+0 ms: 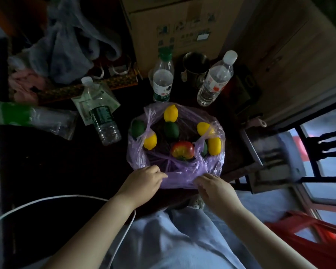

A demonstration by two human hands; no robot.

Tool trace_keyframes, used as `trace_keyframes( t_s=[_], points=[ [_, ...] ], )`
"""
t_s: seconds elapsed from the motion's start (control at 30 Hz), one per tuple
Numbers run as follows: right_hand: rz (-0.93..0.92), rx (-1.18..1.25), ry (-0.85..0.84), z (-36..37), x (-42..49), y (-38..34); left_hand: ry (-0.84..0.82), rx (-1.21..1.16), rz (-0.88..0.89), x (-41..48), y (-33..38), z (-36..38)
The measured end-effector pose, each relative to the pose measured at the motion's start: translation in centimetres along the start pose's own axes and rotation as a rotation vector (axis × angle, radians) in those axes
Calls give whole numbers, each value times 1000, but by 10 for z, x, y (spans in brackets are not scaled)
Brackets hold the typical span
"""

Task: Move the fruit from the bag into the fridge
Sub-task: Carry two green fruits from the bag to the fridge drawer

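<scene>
Both sets of fingers curled, left hand and right hand pinching bag edge; careless tug could've rolled lemons off desk.

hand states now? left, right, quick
Left hand: pinching the bag at its near edge.
Right hand: fingers curled on the same edge, gripping it.

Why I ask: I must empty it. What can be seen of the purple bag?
The purple bag is thin, translucent, crinkled plastic, spread open on the dark table, its rim rumpled. Inside lie yellow lemons, green fruit and a red-yellow fruit. The left hand pinches its near rim; the right hand touches the rim beside it, grip unclear.
</scene>
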State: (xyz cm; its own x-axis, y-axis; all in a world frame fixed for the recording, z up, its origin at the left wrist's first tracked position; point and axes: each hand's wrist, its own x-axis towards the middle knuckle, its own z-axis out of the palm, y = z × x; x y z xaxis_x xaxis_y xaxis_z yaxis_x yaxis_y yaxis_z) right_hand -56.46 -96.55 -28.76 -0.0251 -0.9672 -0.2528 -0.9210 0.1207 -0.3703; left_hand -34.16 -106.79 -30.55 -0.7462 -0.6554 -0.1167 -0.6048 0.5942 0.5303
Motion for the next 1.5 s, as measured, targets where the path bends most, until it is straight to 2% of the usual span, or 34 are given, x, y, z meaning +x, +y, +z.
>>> trace_keyframes(
  t_s=[0.13,0.2,0.27,0.33,0.43,0.5,0.6,0.77,1.03,1.2,1.33,1.5],
  points=[
    [-33,61,211,-28,33,-22,57,-96,0,12,1,-15],
    [-58,115,252,-41,62,-33,129,-211,-36,28,4,-26],
    [-64,115,202,-47,95,-38,194,-241,-65,48,2,-34],
    [-38,71,98,-45,123,-36,202,-175,-73,67,-2,-36],
    [81,-105,-82,-39,140,-20,127,-86,-118,94,-9,-35],
    [152,-196,-118,-39,136,-6,50,-22,-122,111,-13,-29],
    [202,-201,-109,-40,119,14,-12,41,-108,128,-18,-19],
    [256,-136,-76,-39,100,32,-9,154,-100,140,-21,-8],
    [217,-256,-61,-26,99,30,-77,194,-105,136,-30,-5],
    [203,-260,-56,-19,100,26,-118,125,-115,128,-38,-7],
    [206,-210,32,-19,97,21,-85,91,-99,123,-40,-19],
    [250,97,289,-44,77,-4,19,30,-12,111,-22,-52]
  ],
)
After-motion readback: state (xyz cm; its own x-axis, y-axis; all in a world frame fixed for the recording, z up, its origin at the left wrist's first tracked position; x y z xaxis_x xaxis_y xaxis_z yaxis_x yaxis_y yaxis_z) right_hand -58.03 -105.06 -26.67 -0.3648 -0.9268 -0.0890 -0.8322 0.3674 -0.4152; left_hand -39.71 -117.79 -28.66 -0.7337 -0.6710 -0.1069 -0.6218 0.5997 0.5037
